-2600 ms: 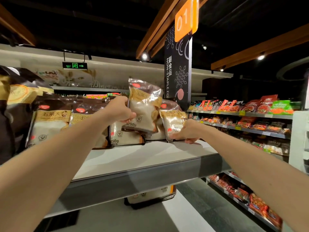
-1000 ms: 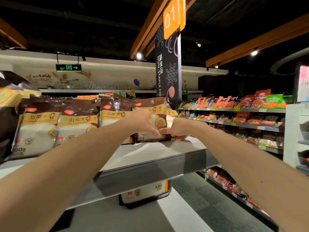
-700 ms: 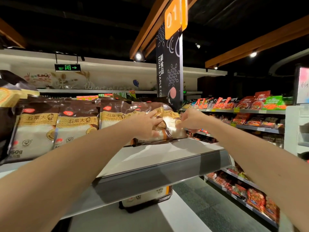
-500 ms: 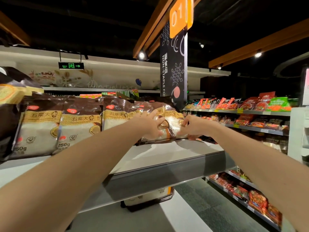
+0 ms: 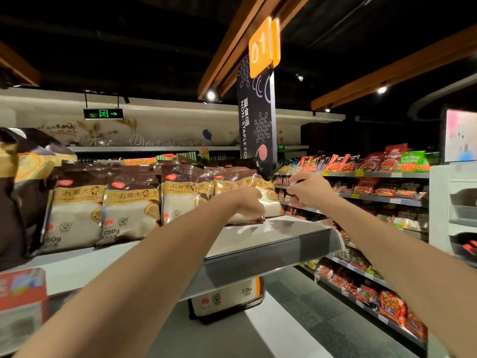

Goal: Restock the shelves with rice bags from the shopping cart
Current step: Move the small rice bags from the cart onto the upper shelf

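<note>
A row of brown-and-gold 250 g rice bags (image 5: 129,210) stands upright along the grey metal shelf (image 5: 271,254). The last rice bag (image 5: 271,200) at the row's right end leans back against its neighbours. My left hand (image 5: 247,202) rests on the front of this bag, fingers laid over it. My right hand (image 5: 312,189) hovers just right of the bag, apart from it, with its fingers loosely curled and nothing in them. The shopping cart is out of view.
Large dark bags (image 5: 20,189) crowd the shelf's left end. A 2.2 kg rice bag (image 5: 227,298) sits below the shelf. A blurred red pack (image 5: 20,293) is at bottom left. Snack shelves (image 5: 374,177) line the aisle to the right. A black aisle sign (image 5: 258,120) hangs behind.
Both hands set the last bag upright at the row's right end. My right hand has since let go and drawn away to the right; my left hand stays on the bag.
</note>
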### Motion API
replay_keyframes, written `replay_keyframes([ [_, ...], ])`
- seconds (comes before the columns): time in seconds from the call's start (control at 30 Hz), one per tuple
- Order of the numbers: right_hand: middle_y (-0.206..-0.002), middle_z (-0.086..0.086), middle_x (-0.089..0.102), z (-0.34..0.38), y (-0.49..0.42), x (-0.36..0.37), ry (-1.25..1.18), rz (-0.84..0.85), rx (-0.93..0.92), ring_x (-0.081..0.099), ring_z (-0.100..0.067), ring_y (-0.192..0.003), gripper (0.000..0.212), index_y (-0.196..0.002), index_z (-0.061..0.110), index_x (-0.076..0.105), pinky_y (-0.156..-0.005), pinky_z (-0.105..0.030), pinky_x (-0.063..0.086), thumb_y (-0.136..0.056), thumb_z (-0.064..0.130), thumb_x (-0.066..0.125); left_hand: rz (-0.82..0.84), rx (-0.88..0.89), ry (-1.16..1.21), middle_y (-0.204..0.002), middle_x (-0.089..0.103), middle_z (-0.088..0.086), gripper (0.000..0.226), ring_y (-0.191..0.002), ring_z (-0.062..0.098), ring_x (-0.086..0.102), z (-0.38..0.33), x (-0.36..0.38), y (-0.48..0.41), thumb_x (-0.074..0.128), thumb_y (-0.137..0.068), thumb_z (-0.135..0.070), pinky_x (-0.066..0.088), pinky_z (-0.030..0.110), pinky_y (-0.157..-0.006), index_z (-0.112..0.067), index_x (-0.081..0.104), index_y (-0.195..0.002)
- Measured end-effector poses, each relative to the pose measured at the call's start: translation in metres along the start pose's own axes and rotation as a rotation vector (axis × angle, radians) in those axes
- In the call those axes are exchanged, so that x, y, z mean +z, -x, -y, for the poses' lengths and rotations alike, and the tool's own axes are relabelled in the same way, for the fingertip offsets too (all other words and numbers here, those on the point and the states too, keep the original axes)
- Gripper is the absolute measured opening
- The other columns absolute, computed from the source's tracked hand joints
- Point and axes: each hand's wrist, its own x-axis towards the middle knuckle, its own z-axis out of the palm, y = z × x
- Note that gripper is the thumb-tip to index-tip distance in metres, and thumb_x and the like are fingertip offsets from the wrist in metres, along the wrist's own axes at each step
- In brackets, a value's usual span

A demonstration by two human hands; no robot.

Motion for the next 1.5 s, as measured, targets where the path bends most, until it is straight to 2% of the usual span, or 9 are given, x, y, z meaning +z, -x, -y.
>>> replay_keyframes([
  [0.07, -0.1, -0.003, 0.067, -0.006, 0.016, -0.009, -0.099, -0.139, -0.034, 0.066, -0.014, -0.077, 0.034, -0.127, 0.014, 0.058, -0.056, -0.021, 0.051, -0.093, 0.015, 0.061, -0.105, 0.062, 0.124, -0.106, 0.055, 0.013, 0.012, -0.11, 0.028, 0.054, -0.011, 0.001, 0.006, 0.053, -0.091, -0.012, 0.044, 0.037, -0.088, -0.008, 0.057, -0.1],
  [0.2, -0.107, -0.006, 0.066, -0.029, 0.05, -0.019, -0.159, -0.236, 0.013, 0.065, -0.018, -0.085, 0.031, -0.125, 0.014, 0.058, -0.066, -0.027, 0.054, -0.094, 0.016, 0.06, -0.291, 0.106, 0.248, -0.084, 0.064, 0.015, 0.019, -0.089, 0.033, 0.062, -0.029, 0.01, 0.025, 0.054, -0.081, -0.006, 0.052, 0.042, -0.073, 0.006, 0.068, -0.083],
  [0.43, -0.111, -0.001, 0.065, -0.071, 0.104, -0.032, -0.236, -0.361, 0.127, 0.063, -0.019, -0.094, 0.027, -0.12, 0.018, 0.059, -0.085, -0.04, 0.054, -0.094, 0.025, 0.061, -0.82, 0.401, 0.614, -0.1, 0.07, -0.001, 0.019, -0.078, 0.008, 0.06, -0.091, 0.052, 0.09, 0.057, -0.095, -0.017, 0.052, 0.023, -0.074, -0.014, 0.067, -0.111],
  [0.6, -0.086, -0.006, 0.07, -0.122, 0.184, -0.039, -0.323, -0.242, 0.259, 0.057, -0.012, -0.056, 0.016, -0.11, 0.013, 0.061, -0.054, -0.026, 0.045, -0.094, 0.012, 0.06, -0.347, 0.258, 0.908, -0.089, 0.067, -0.005, 0.018, -0.068, 0.013, 0.065, -0.111, 0.173, 0.112, 0.059, -0.095, -0.019, 0.053, 0.027, -0.066, -0.016, 0.065, -0.112],
  [0.73, -0.074, 0.001, 0.071, -0.187, 0.284, -0.027, -0.237, -0.073, 0.427, 0.057, -0.012, -0.052, 0.015, -0.104, 0.017, 0.062, -0.049, -0.021, 0.045, -0.092, 0.008, 0.063, -0.083, -0.021, 1.164, -0.075, 0.068, 0.002, 0.012, -0.058, 0.016, 0.06, -0.127, 0.277, 0.138, 0.059, -0.091, -0.004, 0.052, 0.028, -0.057, -0.012, 0.067, -0.097],
  [1.0, -0.067, -0.003, 0.057, -0.297, 0.516, -0.004, -0.214, -0.103, 0.829, 0.048, 0.003, -0.037, 0.025, -0.108, 0.007, 0.059, -0.039, -0.011, 0.036, -0.088, -0.008, 0.061, 0.422, -0.041, 1.149, -0.079, 0.064, 0.005, 0.015, -0.05, -0.001, 0.055, -0.193, 0.445, 0.263, 0.056, -0.094, 0.005, 0.043, 0.015, -0.051, -0.009, 0.061, -0.097],
  [1.2, -0.091, -0.002, 0.068, -0.353, 0.702, -0.011, -0.063, -0.087, 1.121, 0.065, -0.012, -0.085, 0.019, -0.104, 0.018, 0.065, -0.077, -0.027, 0.051, -0.087, 0.014, 0.072, 0.743, 0.044, 0.848, -0.107, 0.071, 0.016, 0.022, -0.101, 0.025, 0.067, -0.232, 0.552, 0.377, 0.069, -0.089, -0.007, 0.051, 0.034, -0.093, -0.006, 0.068, -0.111],
  [1.33, -0.095, 0.0, 0.07, -0.345, 0.753, -0.024, -0.071, -0.181, 1.169, 0.067, -0.023, -0.096, 0.017, -0.093, 0.028, 0.065, -0.088, -0.037, 0.055, -0.088, 0.013, 0.07, 0.759, 0.152, 0.683, -0.112, 0.065, 0.002, 0.033, -0.104, 0.02, 0.064, -0.25, 0.563, 0.432, 0.074, -0.081, -0.027, 0.05, 0.031, -0.094, -0.019, 0.069, -0.112],
  [1.5, -0.095, 0.006, 0.067, -0.332, 0.76, -0.036, 0.094, -0.267, 1.166, 0.063, -0.011, -0.088, 0.024, -0.11, 0.019, 0.065, -0.083, -0.022, 0.048, -0.087, 0.02, 0.072, 0.829, -0.072, 0.706, -0.102, 0.066, -0.002, 0.054, -0.094, 0.018, 0.065, -0.241, 0.559, 0.424, 0.088, -0.07, -0.028, 0.051, 0.029, -0.086, -0.018, 0.057, -0.113],
])
